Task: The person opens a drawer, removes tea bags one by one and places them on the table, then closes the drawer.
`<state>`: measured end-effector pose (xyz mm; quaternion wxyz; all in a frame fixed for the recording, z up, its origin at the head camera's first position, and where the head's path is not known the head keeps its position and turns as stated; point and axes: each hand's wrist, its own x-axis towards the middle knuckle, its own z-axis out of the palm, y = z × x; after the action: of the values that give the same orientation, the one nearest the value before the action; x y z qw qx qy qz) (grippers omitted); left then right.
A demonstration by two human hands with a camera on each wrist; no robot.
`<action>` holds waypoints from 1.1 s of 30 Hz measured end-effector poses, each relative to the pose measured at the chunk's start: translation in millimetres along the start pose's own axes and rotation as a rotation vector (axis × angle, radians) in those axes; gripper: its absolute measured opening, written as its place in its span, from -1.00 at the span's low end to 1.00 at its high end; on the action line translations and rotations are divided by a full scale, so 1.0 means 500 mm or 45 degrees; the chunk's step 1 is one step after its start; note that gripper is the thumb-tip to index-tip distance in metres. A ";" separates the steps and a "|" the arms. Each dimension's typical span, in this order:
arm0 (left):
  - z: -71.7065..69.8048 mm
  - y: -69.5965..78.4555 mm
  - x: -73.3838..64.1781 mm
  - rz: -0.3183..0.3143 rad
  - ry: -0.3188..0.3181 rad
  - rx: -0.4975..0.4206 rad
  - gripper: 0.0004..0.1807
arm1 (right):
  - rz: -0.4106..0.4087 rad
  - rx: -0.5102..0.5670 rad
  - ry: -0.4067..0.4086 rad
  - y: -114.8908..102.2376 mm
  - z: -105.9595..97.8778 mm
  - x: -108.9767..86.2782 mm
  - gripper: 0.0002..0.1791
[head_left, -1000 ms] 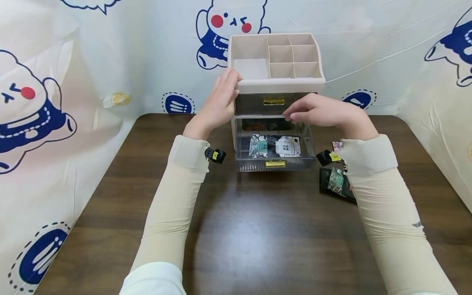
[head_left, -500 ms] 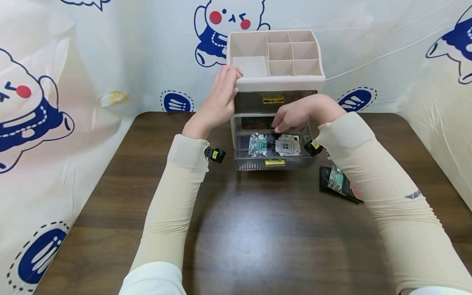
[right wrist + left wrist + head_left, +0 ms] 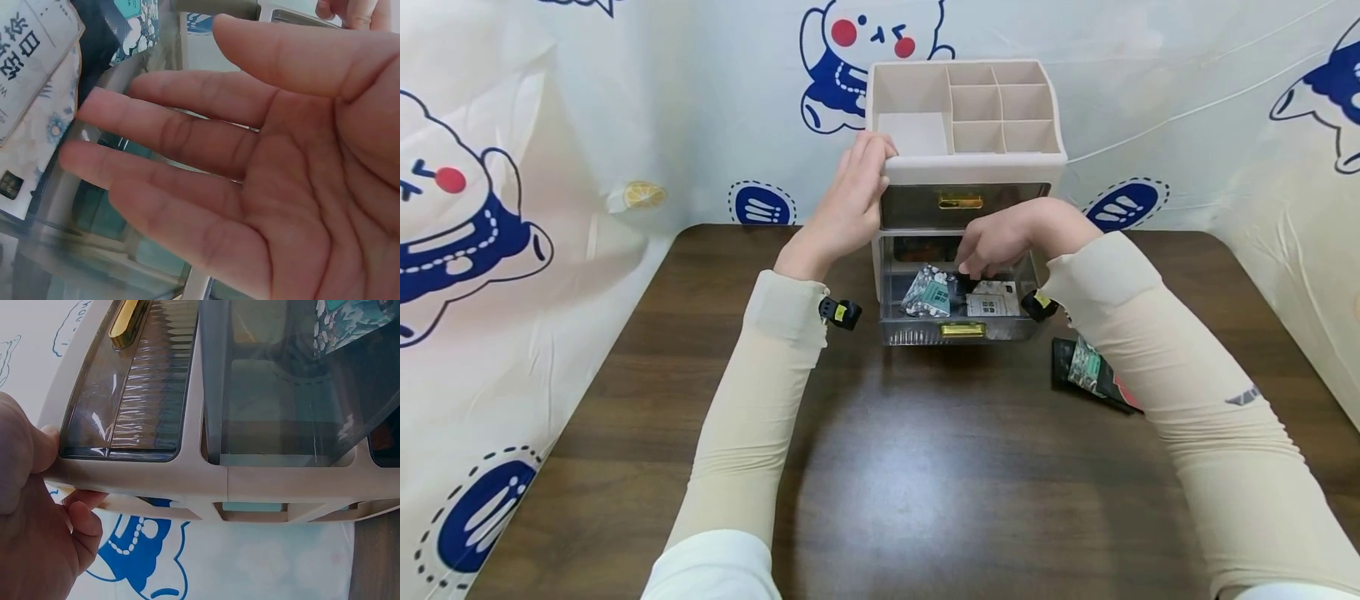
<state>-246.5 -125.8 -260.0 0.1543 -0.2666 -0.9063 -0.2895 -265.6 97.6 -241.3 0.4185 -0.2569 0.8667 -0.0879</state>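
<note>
Bracing the organiser is the job given to the left hand: its fingers are wrapped round the upper left corner of the cream frame, thumb and fingertips on either side of the rim, as the left wrist view confirms. Held this way, the unit is probably kept from sliding on the desk while the lower drawer is worked in.

That drawer, of smoky clear plastic with a gold handle, is pulled out toward the near edge of the desk, while the upper drawer is pushed in flush. The organiser itself is set at the far edge of the desk, about midway along it, against the printed backdrop.

The right hand is lowered into the open drawer from the right side. In the right wrist view its fingers are seen spread and nearly straight, palm open, with nothing pinched; they hover just over the packets. Two sachets lie in the drawer: a teal floral packet tilted up at the left, and a white printed packet lying flatter at the right. Whether the fingertips actually touch either packet cannot be told.

More packets are left on the desk near its right edge, partly hidden beneath the right sleeve.
</note>
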 end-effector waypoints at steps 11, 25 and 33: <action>-0.004 0.000 0.003 0.005 -0.001 -0.005 -0.76 | -0.033 -0.034 0.071 0.007 -0.008 -0.009 -0.59; -0.002 -0.003 0.001 0.005 -0.003 0.003 -0.77 | -0.119 0.015 0.048 0.011 -0.001 0.002 -0.78; -0.002 -0.003 0.002 0.028 -0.002 0.012 -0.77 | -0.159 -0.062 0.059 0.010 0.002 0.005 -0.84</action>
<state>-247.9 -127.0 -259.5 0.1579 -0.2761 -0.9048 -0.2832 -268.0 100.8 -245.6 0.3855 -0.3184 0.8604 -0.0986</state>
